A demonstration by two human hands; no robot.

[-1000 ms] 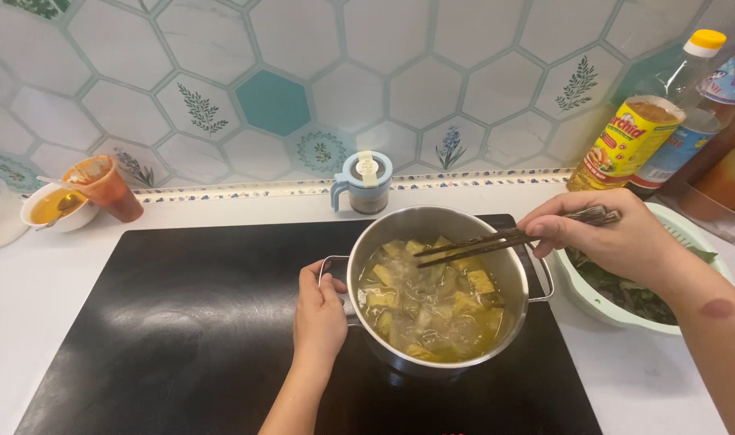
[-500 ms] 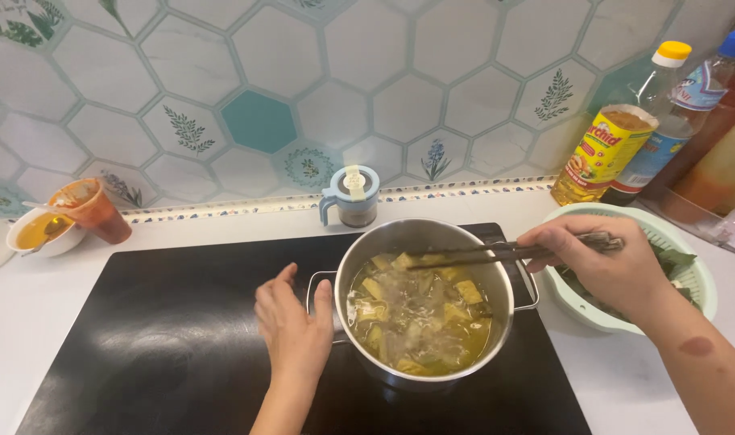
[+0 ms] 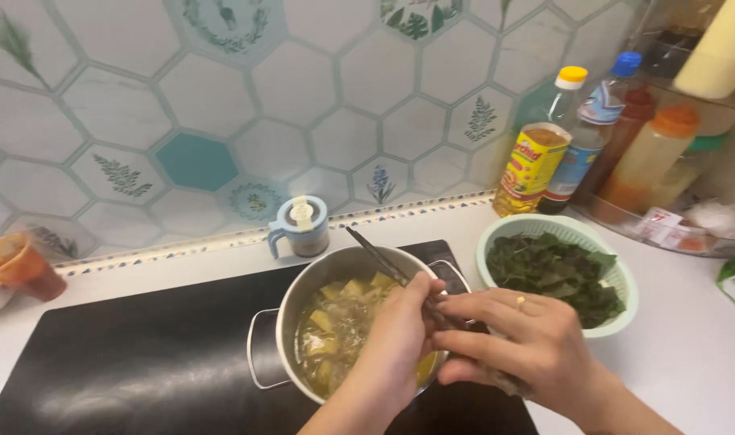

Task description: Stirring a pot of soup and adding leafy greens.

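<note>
A steel pot of yellowish soup with pale chunks stands on a black cooktop. Over its near right rim, my left hand and my right hand meet on a pair of dark chopsticks. The chopsticks slant up and left, their far ends above the pot's back rim. Both hands pinch the near part of the sticks. The left hand covers part of the soup.
A pale green colander of dark leafy greens sits right of the pot. Behind it stand a yellow oil bottle and other sauce bottles. A small blue lidded jar sits by the tiled wall; an orange cup is far left.
My left hand left the pot's left side and came over the rim to the chopsticks. My right hand drew back toward me with them, so their tips lifted out of the soup.
</note>
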